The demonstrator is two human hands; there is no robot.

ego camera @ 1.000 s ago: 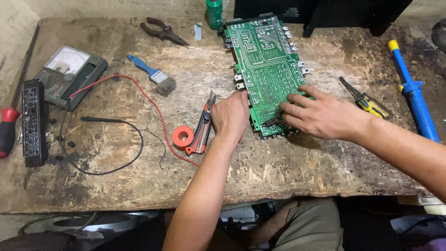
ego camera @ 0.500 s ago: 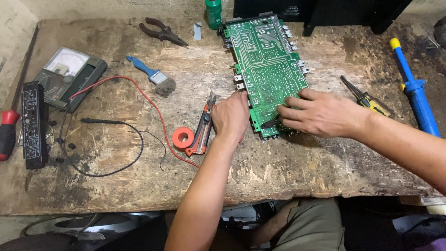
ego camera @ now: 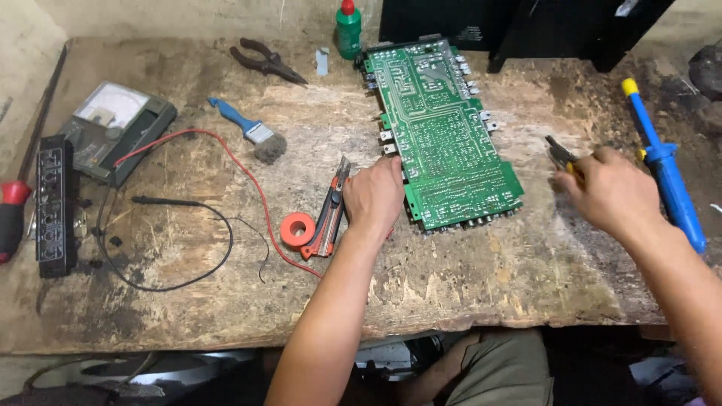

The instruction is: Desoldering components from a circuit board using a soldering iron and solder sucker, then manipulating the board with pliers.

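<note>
Worn, scarred wood makes up the workbench, and everything is spread flat across it within arm's reach. Biggest item on top: the green circuit board, lying solder side up and angled across the middle, probably so its joints face the person. The left hand rests flat against the board's left edge near the bottom corner, fingers loosely curled, gripping nothing, seemingly steadying it. Over to the right, the right hand hovers over a small yellow-handled tool, fingers bent down toward it; whether they have closed around it, I cannot tell. Just beyond lies the blue desoldering pump, parked parallel to the bench edge. Far left sits the analogue meter, its red lead and black lead trailing across the wood. Beside the left hand lie a red utility knife and a small red tape roll. Up top: a blue brush, dark pliers, and a green bottle, capped red, contents unseen.
</note>
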